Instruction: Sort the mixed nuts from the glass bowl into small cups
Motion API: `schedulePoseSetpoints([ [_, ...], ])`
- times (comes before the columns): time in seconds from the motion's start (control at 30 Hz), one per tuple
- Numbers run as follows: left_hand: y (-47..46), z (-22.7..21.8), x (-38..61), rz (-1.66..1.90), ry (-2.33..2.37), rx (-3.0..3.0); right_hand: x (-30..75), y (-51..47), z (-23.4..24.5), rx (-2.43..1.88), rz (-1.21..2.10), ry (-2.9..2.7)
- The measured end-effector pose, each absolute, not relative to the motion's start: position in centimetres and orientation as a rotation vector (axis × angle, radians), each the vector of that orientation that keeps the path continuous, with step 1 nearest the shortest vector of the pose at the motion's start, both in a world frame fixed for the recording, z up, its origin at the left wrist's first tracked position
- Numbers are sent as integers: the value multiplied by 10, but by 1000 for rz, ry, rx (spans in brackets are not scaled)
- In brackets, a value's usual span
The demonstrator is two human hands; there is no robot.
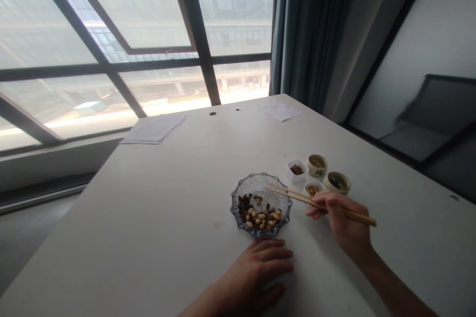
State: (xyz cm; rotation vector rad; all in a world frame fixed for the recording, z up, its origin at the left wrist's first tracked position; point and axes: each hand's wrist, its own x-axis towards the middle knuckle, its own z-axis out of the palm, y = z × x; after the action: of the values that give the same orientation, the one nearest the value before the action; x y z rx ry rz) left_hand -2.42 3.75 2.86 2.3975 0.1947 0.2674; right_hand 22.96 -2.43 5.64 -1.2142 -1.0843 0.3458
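Note:
A scalloped glass bowl point(235, 201) stands on the white table, with pale nuts point(262, 219) and dark dried pieces point(244, 204) in it. My right hand point(344, 218) grips a pair of wooden chopsticks point(297, 196), whose tips reach over the bowl's upper right part with nothing visible between them. Just below the bowl's near edge, my left hand point(260, 267) rests on the table, fingers stretched out and holding nothing. Beyond my right hand sit a white dish of reddish-brown bits point(296, 170) and a second white dish point(313, 188) with yellowish pieces, partly behind the hand.
Two small ceramic cups, a farther cup point(317, 165) and a nearer cup point(337, 183), stand beside the white dishes. Papers point(154, 129) lie at the table's far left and more sheets point(280, 110) at the far right. Windows and a dark curtain point(305, 34) rise behind the table point(167, 198).

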Motion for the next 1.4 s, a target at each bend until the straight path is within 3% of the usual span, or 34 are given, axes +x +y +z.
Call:
schedulePoseSetpoints([
  [0.4,37,30,-24,269,189,2398,215,-16,28,-1274,574,-1087],
  [0.57,37,31,-24,278,197,2397,215,-17,27,-1324,468,-1011],
  [0.9,37,28,-25,276,200,2396,260,-20,71,-1347,-15,-849],
  [1.17,37,28,-25,268,196,2392,256,-23,68,-1339,143,-905],
  [1.4,37,29,-24,258,204,2402,243,-21,54,-1233,551,-1210],
])
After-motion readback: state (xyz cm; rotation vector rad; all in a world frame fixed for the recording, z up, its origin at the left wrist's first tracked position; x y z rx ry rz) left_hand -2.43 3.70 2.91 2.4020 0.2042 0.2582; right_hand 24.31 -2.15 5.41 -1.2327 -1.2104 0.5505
